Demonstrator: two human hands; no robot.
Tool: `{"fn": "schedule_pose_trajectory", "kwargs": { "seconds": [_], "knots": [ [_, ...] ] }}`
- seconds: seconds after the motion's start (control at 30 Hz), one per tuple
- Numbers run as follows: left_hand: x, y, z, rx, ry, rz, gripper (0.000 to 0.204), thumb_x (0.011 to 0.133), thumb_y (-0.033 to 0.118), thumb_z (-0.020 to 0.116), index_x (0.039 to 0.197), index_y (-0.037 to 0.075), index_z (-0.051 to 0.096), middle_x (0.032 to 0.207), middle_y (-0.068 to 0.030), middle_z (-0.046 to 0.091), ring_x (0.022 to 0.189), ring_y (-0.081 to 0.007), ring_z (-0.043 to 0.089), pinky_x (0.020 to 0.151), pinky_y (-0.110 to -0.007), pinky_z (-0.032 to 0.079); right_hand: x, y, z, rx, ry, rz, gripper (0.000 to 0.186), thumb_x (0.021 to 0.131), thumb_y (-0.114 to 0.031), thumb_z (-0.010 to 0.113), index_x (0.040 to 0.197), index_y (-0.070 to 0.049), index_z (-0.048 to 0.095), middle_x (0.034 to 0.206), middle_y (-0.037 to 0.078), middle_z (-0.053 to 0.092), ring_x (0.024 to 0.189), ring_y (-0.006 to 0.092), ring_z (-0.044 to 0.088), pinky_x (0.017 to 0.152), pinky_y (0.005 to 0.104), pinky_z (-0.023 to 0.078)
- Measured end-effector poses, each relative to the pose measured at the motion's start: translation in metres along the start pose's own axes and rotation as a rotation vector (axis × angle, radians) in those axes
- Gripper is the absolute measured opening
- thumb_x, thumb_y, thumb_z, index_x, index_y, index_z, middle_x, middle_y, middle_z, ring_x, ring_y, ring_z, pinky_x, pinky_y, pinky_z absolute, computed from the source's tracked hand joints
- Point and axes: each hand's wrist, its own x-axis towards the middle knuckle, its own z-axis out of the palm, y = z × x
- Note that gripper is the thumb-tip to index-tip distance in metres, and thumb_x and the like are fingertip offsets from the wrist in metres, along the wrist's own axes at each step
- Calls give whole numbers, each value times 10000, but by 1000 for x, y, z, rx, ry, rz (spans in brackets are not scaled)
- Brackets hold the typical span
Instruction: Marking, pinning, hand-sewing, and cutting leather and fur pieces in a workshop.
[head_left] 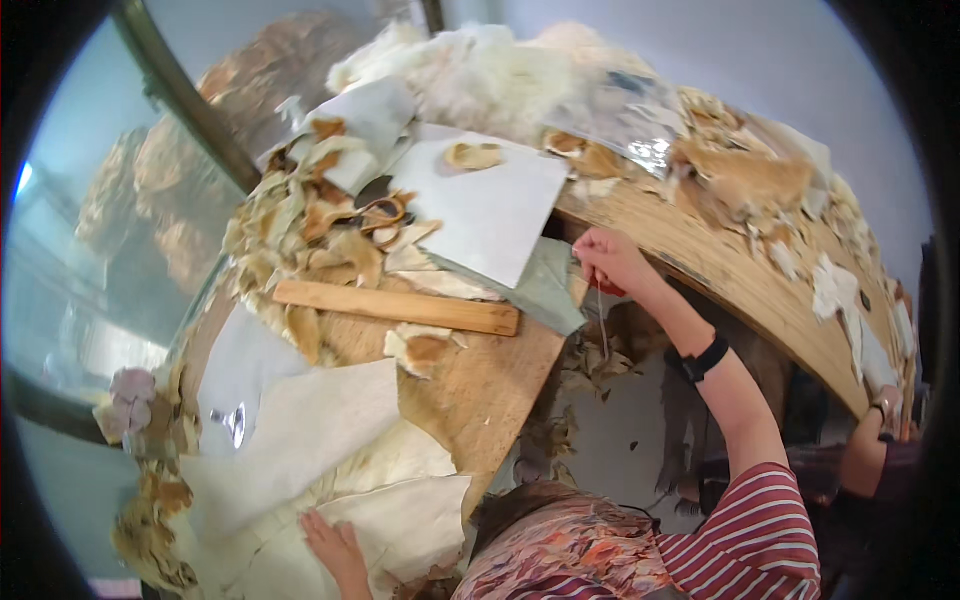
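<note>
My left hand [335, 548] lies flat on a pale cream hide [415, 515] at the table's near left, fingers stretched out. Other pale sheets [310, 430] overlap just beyond it. Off the table's inner edge, my right hand [612, 262] is raised with its fingers pinched together. From the pinch a thin pale strip [603, 325] hangs down; whether it is hide or cord I cannot tell. Close to that hand are a greyish-green sheet [555, 290] and a white board or paper [480, 195].
A flat wooden bar [400, 306] lies across the table [490, 400]. Brown and cream fur scraps [350, 255] pile at left, with white fleece [480, 75] behind. Another person's hand [885, 400] is at the far right by a second wooden table [690, 235]. Scraps lie on the floor [620, 450].
</note>
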Motion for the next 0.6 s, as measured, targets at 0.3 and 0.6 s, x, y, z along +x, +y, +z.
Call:
{"fn": "schedule_pose_trajectory", "kwargs": {
  "seconds": [0.3,0.6],
  "knots": [
    [-26,37,12,8,-156,-142,766,959,465,487,1510,-28,285,1579,-283,199,1470,-443,175,1181,-575,106,140,-75,155,-593,-138,-618,170,818,-168,593,842,-36,697,749,121,689,696,280,669,653,399,525],
    [-25,58,7,8,-152,-132,800,958,552,444,1482,-42,331,1551,-314,238,1465,-447,195,1176,-589,99,278,-90,209,-814,246,-763,161,791,-154,577,795,-55,703,799,179,695,749,359,676,697,452,539]
  ]
}}
